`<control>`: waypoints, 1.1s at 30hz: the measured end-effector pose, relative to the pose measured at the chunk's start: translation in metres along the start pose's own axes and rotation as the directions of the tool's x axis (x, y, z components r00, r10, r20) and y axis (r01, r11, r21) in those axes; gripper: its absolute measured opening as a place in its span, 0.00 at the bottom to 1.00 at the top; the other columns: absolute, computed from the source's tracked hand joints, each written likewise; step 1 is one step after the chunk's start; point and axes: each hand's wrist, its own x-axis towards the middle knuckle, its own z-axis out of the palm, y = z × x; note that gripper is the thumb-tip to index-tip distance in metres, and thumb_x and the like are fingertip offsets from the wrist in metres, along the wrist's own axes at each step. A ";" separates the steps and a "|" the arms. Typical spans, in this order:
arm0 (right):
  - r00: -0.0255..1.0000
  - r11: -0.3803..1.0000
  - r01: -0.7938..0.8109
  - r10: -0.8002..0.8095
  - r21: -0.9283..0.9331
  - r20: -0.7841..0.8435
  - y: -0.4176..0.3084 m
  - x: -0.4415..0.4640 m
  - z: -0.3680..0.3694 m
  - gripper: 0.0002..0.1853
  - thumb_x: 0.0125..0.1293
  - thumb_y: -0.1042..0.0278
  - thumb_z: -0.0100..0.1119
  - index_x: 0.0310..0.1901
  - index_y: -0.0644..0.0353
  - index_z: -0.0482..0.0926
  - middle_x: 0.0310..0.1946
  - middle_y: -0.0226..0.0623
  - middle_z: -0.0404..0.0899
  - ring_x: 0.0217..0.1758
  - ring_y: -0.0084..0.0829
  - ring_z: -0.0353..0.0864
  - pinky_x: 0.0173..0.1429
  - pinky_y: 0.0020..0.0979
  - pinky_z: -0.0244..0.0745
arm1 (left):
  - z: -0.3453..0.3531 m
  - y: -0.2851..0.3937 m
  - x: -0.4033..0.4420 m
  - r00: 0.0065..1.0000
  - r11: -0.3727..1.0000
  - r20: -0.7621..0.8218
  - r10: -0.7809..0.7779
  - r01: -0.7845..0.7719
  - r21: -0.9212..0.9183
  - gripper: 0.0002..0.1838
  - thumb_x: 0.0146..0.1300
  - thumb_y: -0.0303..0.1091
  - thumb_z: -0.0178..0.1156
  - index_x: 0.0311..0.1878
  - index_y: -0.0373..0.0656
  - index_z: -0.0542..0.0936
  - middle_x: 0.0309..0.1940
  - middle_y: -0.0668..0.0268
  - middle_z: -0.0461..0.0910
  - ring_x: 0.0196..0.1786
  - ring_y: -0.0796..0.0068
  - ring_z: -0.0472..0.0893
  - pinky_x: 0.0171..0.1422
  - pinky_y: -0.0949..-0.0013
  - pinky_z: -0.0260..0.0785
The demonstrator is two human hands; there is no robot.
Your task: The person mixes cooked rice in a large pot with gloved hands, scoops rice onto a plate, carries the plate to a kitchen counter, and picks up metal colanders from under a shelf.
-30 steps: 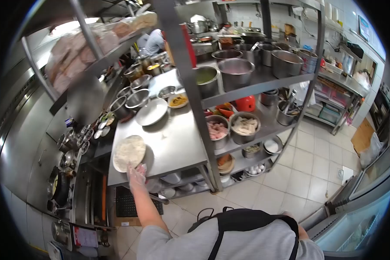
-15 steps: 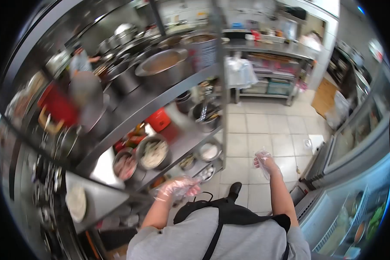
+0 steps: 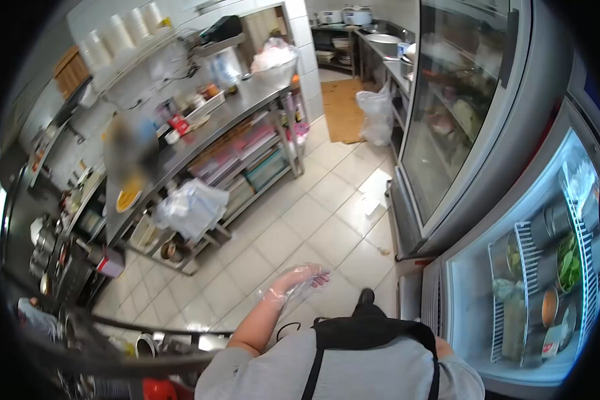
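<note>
My left hand, in a loose clear plastic glove, hangs over the tiled floor in front of my apron. Its fingers are loosely bent and apart, with nothing visible in them. Of my right arm only the shoulder side shows; the right hand is out of the picture. To the right stands a lit fridge with its inside exposed. White wire racks in it carry green leafy vegetables, an orange-brown item and clear bags.
A glass-door fridge stands ahead on the right. Further left is a steel table with white plastic bags hanging from it. A blurred person holds a plate of yellow food. Cardboard and a white bag lie on the floor.
My view has swung right, away from the pot shelves and towards the fridges. My left hand stays before my body, while my right hand has gone out of sight.
</note>
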 end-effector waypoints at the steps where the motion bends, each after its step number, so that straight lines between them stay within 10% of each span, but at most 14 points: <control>1: 0.999 0.999 -0.044 0.044 0.020 0.008 0.010 0.005 -0.006 0.19 0.56 0.54 0.48 0.41 0.59 0.77 0.43 0.47 0.76 0.48 0.43 0.75 0.50 0.40 0.69 | -0.014 0.017 0.037 0.998 0.999 0.048 0.035 -0.036 0.011 0.20 0.58 0.44 0.53 0.47 0.38 0.76 0.39 0.59 0.78 0.42 0.68 0.77 0.45 0.67 0.68; 3: 0.994 0.993 -0.110 0.108 0.042 0.033 0.023 0.021 -0.020 0.18 0.55 0.55 0.48 0.41 0.59 0.78 0.42 0.47 0.76 0.47 0.43 0.75 0.50 0.40 0.70 | -0.037 0.020 0.097 0.987 0.997 0.135 0.082 -0.082 -0.008 0.18 0.60 0.43 0.50 0.46 0.40 0.77 0.39 0.60 0.78 0.44 0.67 0.76 0.48 0.65 0.68; 5: 0.994 0.995 -0.098 0.097 0.028 0.043 0.010 0.059 -0.052 0.17 0.55 0.56 0.49 0.40 0.58 0.78 0.42 0.46 0.76 0.47 0.42 0.76 0.49 0.40 0.70 | -0.095 -0.022 0.185 0.988 0.571 0.056 0.145 -0.130 0.811 0.18 0.60 0.41 0.48 0.47 0.40 0.76 0.44 0.61 0.77 0.47 0.66 0.76 0.51 0.64 0.67; 7: 0.998 0.999 -0.036 0.036 0.004 0.056 -0.025 0.111 -0.087 0.17 0.54 0.57 0.49 0.40 0.57 0.78 0.42 0.46 0.77 0.46 0.42 0.76 0.49 0.40 0.70 | -0.140 -0.068 0.203 0.958 0.421 -0.286 0.036 0.245 0.874 0.15 0.57 0.35 0.48 0.44 0.42 0.78 0.44 0.55 0.77 0.48 0.57 0.75 0.51 0.60 0.67; 10: 0.992 0.990 0.124 -0.122 -0.071 0.025 -0.113 0.211 -0.167 0.16 0.53 0.58 0.50 0.39 0.56 0.78 0.41 0.45 0.77 0.45 0.41 0.76 0.48 0.40 0.71 | -0.195 -0.142 0.180 0.785 0.844 -0.558 -0.269 0.471 0.256 0.15 0.53 0.41 0.53 0.38 0.42 0.80 0.41 0.56 0.79 0.41 0.60 0.78 0.45 0.58 0.68; 12: 0.977 0.967 0.210 -0.212 -0.143 0.003 -0.169 0.283 -0.215 0.15 0.53 0.59 0.50 0.38 0.56 0.78 0.41 0.44 0.77 0.45 0.41 0.77 0.48 0.40 0.71 | -0.202 -0.158 0.135 0.659 0.876 -0.603 -0.449 0.457 -0.153 0.14 0.51 0.43 0.55 0.29 0.40 0.81 0.31 0.58 0.80 0.31 0.63 0.78 0.36 0.56 0.67; 13: 0.970 0.954 0.237 -0.242 -0.184 -0.010 -0.197 0.325 -0.232 0.14 0.52 0.59 0.50 0.38 0.55 0.78 0.41 0.44 0.77 0.45 0.41 0.77 0.47 0.40 0.71 | -0.177 -0.155 0.092 0.665 0.969 -0.706 -0.245 0.199 -0.149 0.14 0.49 0.41 0.58 0.30 0.39 0.79 0.28 0.57 0.79 0.30 0.58 0.77 0.36 0.56 0.68; 20: 0.940 0.952 0.267 -0.292 -0.152 -0.177 -0.396 0.546 -0.379 0.17 0.59 0.57 0.45 0.46 0.52 0.77 0.45 0.44 0.76 0.48 0.40 0.76 0.51 0.39 0.70 | -0.253 -0.107 0.119 0.502 0.646 -0.557 -0.661 0.002 -0.764 0.20 0.55 0.47 0.51 0.37 0.39 0.78 0.34 0.56 0.78 0.37 0.61 0.77 0.42 0.59 0.69; 21: 0.882 0.809 0.419 -0.471 -0.412 -0.028 -0.421 0.495 -0.437 0.20 0.59 0.55 0.45 0.45 0.59 0.76 0.45 0.47 0.75 0.47 0.41 0.76 0.50 0.40 0.70 | -0.278 -0.093 0.146 0.523 0.635 -0.544 -0.656 -0.008 -0.773 0.21 0.56 0.48 0.50 0.38 0.39 0.78 0.35 0.56 0.78 0.38 0.61 0.77 0.42 0.60 0.69; 23: 0.956 0.965 0.258 -0.262 -0.047 -0.130 -0.475 0.394 -0.502 0.21 0.56 0.53 0.50 0.42 0.63 0.77 0.43 0.48 0.76 0.45 0.42 0.77 0.49 0.39 0.71 | -0.334 -0.054 0.206 0.586 0.644 -0.527 -0.616 -0.010 -0.765 0.22 0.58 0.50 0.48 0.40 0.39 0.77 0.37 0.56 0.78 0.39 0.62 0.77 0.44 0.61 0.69; 27: 0.917 0.892 0.397 -0.378 -0.217 0.124 -0.434 0.572 -0.439 0.16 0.51 0.55 0.56 0.35 0.59 0.79 0.37 0.48 0.77 0.40 0.47 0.76 0.44 0.40 0.71 | -0.467 0.070 0.393 0.796 0.850 -0.462 -0.391 0.120 -0.513 0.26 0.62 0.54 0.45 0.44 0.38 0.77 0.41 0.55 0.78 0.43 0.63 0.77 0.47 0.63 0.70; 29: 0.969 0.965 0.245 -0.248 0.090 0.020 -0.457 0.512 -0.481 0.21 0.49 0.54 0.58 0.42 0.60 0.78 0.39 0.46 0.78 0.42 0.40 0.77 0.45 0.39 0.71 | -0.522 0.134 0.508 0.918 0.949 -0.240 -0.315 0.311 -0.055 0.32 0.64 0.57 0.35 0.38 0.38 0.81 0.38 0.59 0.80 0.35 0.70 0.79 0.43 0.68 0.71; 31: 0.958 0.958 0.272 -0.261 -0.090 0.117 -0.431 0.567 -0.455 0.20 0.50 0.57 0.57 0.45 0.56 0.77 0.39 0.42 0.79 0.44 0.37 0.78 0.46 0.35 0.71 | -0.551 0.221 0.601 0.987 0.810 -0.029 -0.156 0.145 0.568 0.26 0.62 0.53 0.38 0.37 0.45 0.82 0.35 0.57 0.80 0.42 0.64 0.78 0.48 0.64 0.68; 33: 0.980 0.981 0.192 -0.190 -0.034 0.056 -0.448 0.573 -0.476 0.18 0.51 0.58 0.57 0.43 0.56 0.78 0.36 0.40 0.79 0.39 0.35 0.77 0.43 0.35 0.71 | -0.535 0.346 0.645 0.985 0.572 -0.136 -0.111 0.175 0.801 0.28 0.60 0.56 0.37 0.38 0.45 0.80 0.41 0.57 0.78 0.50 0.58 0.74 0.54 0.60 0.64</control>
